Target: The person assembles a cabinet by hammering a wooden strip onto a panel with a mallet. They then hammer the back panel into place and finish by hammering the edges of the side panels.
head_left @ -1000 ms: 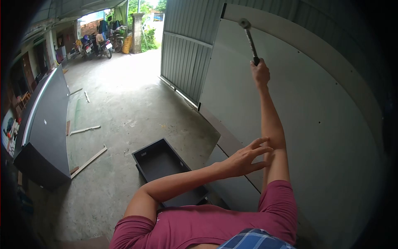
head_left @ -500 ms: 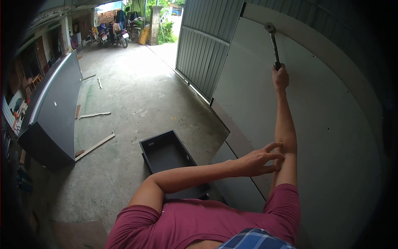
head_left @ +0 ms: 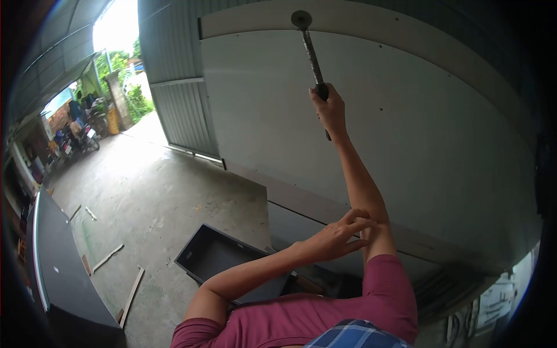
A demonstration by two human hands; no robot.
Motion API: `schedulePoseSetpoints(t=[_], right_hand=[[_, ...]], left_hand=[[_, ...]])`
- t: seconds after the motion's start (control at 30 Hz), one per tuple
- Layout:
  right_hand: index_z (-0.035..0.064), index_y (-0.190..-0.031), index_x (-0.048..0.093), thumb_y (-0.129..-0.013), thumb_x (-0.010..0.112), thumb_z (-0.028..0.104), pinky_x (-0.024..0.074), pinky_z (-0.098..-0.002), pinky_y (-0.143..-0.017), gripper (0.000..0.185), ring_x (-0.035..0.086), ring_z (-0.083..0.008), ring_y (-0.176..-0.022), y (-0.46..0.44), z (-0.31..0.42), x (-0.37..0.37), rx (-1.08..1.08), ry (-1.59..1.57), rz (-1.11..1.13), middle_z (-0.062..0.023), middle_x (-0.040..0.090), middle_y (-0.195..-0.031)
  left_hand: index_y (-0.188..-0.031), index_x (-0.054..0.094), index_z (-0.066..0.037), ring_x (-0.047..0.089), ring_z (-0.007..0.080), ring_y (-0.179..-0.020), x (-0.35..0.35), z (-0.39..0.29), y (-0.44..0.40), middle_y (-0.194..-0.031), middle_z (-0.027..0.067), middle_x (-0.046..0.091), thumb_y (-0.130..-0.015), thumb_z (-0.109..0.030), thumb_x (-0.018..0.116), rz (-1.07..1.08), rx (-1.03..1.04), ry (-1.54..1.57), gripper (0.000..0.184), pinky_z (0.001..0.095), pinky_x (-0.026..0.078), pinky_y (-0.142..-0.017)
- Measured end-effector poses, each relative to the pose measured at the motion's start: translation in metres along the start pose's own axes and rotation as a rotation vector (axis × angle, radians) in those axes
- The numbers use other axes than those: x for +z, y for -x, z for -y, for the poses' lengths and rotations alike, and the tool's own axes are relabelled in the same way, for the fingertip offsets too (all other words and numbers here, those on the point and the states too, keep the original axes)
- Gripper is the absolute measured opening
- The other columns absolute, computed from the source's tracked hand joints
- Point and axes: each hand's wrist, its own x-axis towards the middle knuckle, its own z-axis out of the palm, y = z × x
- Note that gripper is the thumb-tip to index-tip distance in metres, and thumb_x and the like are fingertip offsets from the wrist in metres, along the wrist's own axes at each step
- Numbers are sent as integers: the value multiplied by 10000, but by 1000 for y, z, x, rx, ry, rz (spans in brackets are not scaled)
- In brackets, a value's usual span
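A hammer (head_left: 311,57) with a round head and a dark grip is held upright in my right hand (head_left: 329,111), whose fingers wrap round the handle. Its head overlaps the top strip of a large pale grey panel (head_left: 272,122) in view; whether it touches I cannot tell. My left hand (head_left: 339,235) holds nothing. With fingers apart and slightly bent, it rests on my right arm near the elbow. The big panel fills the area behind my right arm, with small dark dots along its edges.
A dark open box (head_left: 194,248) stands on the concrete floor (head_left: 156,203), partly behind my left arm. At left lies a long dark cabinet-like piece (head_left: 67,272), with wooden strips (head_left: 133,296) beside it. A corrugated metal gate (head_left: 174,75) and motorbikes (head_left: 81,139) are farther off.
My view has turned right, so the floor things have shifted left and the panel fills more of it. The right hand still grips the hammer; the left stays at the right elbow.
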Motion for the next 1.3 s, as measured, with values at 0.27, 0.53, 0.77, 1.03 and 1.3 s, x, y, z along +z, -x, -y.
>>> schedulePoseSetpoints(t=[0.27, 0.53, 0.77, 1.03, 1.3], right_hand=[[50, -854, 512, -897, 548, 231, 375, -256, -476, 189, 417, -52, -522, 46, -8, -139, -17, 175, -252, 17, 444, -612], [41, -861, 530, -885, 549, 219, 381, -259, -493, 181, 430, -58, -531, 52, -34, -178, 45, 174, -265, 10, 464, -616], [19, -901, 553, -870, 556, 226, 403, -282, -514, 210, 466, -82, -533, 43, -59, -173, 167, 138, -238, -10, 508, -624], [15, -900, 551, -866, 558, 230, 401, -290, -499, 218, 469, -96, -511, 40, -68, -175, 103, 172, -267, -22, 498, -596], [14, -902, 549, -866, 564, 228, 399, -282, -492, 218, 465, -90, -508, 52, -62, -185, 140, 165, -252, -19, 499, -597]], left_hand=[[-1231, 456, -71, 549, 301, -1040, 73, -4, -29, -1225, 118, 400, -836, -112, 597, 278, 172, 189, 421, 402, 477, -903], [-1245, 450, -77, 539, 298, -1061, 98, 0, -52, -1233, 116, 391, -849, -131, 584, 350, 198, 216, 422, 411, 471, -910], [-1259, 450, -86, 542, 279, -1049, 99, 14, -62, -1213, 102, 403, -849, -136, 587, 317, 160, 161, 435, 398, 467, -904], [-1258, 461, -92, 543, 267, -1040, 101, 15, -71, -1191, 103, 411, -858, -140, 576, 334, 101, 177, 419, 390, 461, -912], [-1257, 464, -104, 531, 269, -1062, 105, 20, -69, -1203, 99, 409, -869, -160, 569, 363, 84, 158, 406, 395, 450, -939]])
